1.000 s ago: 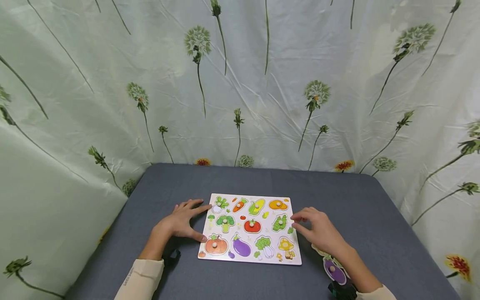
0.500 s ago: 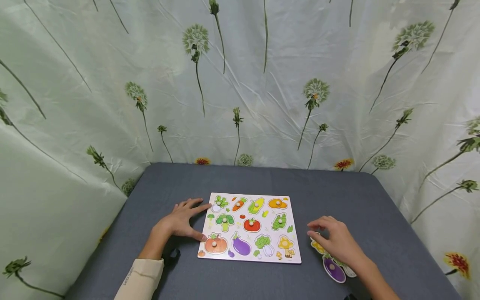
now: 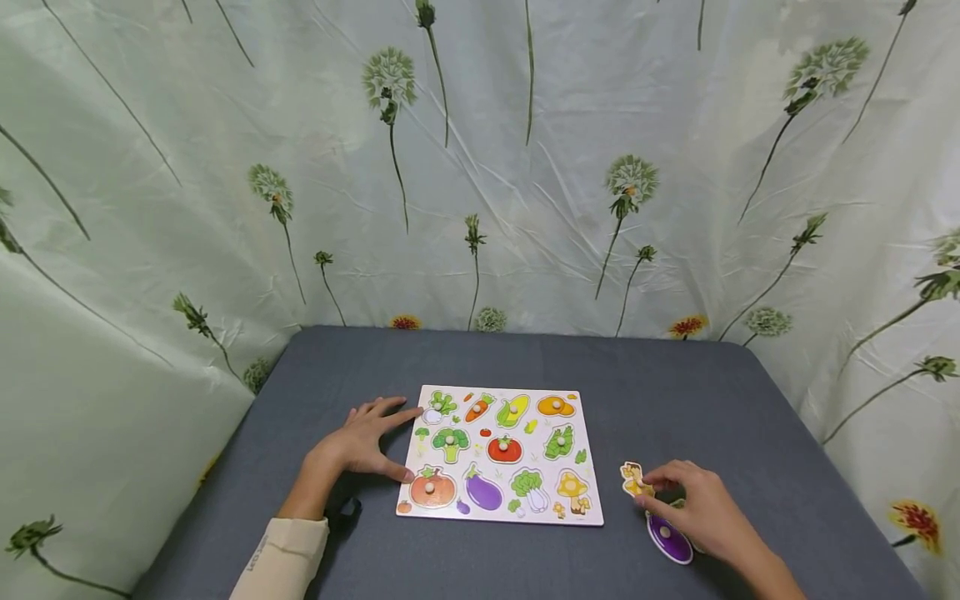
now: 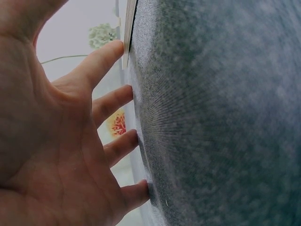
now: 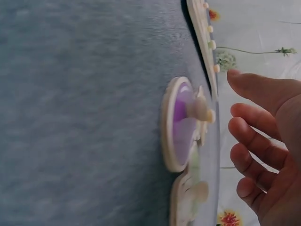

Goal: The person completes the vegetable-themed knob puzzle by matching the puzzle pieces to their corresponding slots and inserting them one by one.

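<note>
A white vegetable puzzle board (image 3: 498, 514) lies flat on the dark cloth; most of its pictures carry knobs, while its eggplant, bok choy and mushroom pictures show none. At the board's left edge my left hand (image 3: 365, 442) rests with fingers spread, thumb and index finger touching it. To the right lies a yellow mushroom piece (image 3: 632, 477), and my right hand (image 3: 697, 504) is over its near end, fingers slightly bent and apart. The right wrist view shows a gap between those fingers and the knobs. An eggplant piece (image 3: 670, 540) lies just below; a pale green-white piece (image 5: 182, 202) is mostly hidden in the head view.
Dark grey cloth (image 3: 525, 362) covers the table. A pale curtain (image 3: 555, 250) printed with dandelions hangs behind and along both sides.
My right hand has moved from the board's right edge rightward and down to the loose pieces, uncovering part of the mushroom piece. The left hand and the board stay in place.
</note>
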Available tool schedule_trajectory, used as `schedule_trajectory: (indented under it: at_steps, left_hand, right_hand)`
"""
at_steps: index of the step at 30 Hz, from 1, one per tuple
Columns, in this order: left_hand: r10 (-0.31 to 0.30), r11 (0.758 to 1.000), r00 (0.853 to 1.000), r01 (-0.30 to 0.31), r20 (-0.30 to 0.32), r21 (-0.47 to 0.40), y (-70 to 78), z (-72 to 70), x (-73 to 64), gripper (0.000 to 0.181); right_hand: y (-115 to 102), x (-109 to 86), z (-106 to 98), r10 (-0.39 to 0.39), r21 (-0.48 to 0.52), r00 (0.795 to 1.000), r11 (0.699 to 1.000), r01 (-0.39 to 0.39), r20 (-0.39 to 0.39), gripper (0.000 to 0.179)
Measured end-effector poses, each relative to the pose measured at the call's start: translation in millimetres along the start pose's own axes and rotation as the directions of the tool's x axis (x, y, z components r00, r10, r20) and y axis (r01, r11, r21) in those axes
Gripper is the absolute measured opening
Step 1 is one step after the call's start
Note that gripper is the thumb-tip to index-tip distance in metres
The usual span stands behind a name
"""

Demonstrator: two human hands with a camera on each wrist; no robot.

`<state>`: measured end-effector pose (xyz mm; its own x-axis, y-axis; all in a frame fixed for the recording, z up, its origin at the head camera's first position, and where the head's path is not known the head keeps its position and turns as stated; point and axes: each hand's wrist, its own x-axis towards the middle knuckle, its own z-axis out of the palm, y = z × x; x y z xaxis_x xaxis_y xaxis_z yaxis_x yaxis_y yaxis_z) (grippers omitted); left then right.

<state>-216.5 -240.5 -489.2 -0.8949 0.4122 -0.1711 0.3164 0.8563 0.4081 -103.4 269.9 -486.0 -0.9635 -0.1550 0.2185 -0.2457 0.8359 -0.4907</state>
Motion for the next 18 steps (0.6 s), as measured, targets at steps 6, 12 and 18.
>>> schedule_trajectory:
  at_steps: [6,12,18]
  left_hand:
    - [0.001,1.000,1.000,-0.001,0.004,-0.004,1.0,-1.1,-1.4,0.110]
    - [-0.006,1.000,1.000,0.006,0.017,-0.010,3.1,-2.1,-1.8,0.109]
    - [-0.011,1.000,1.000,0.011,0.016,-0.007,2.7,-2.0,-0.5,0.110]
  right_hand:
    - [5.1,-11.8,5.0,0.030,0.012,0.999,0.999,-0.030,0.014,0.024]
    - [11.3,-24.2,11.1,-0.058,0.028,0.996,0.998,0.060,-0.068,0.025]
    - [14.5,-31.8,10.8,-0.065,0.042,0.994,0.997,0.069,-0.090,0.027]
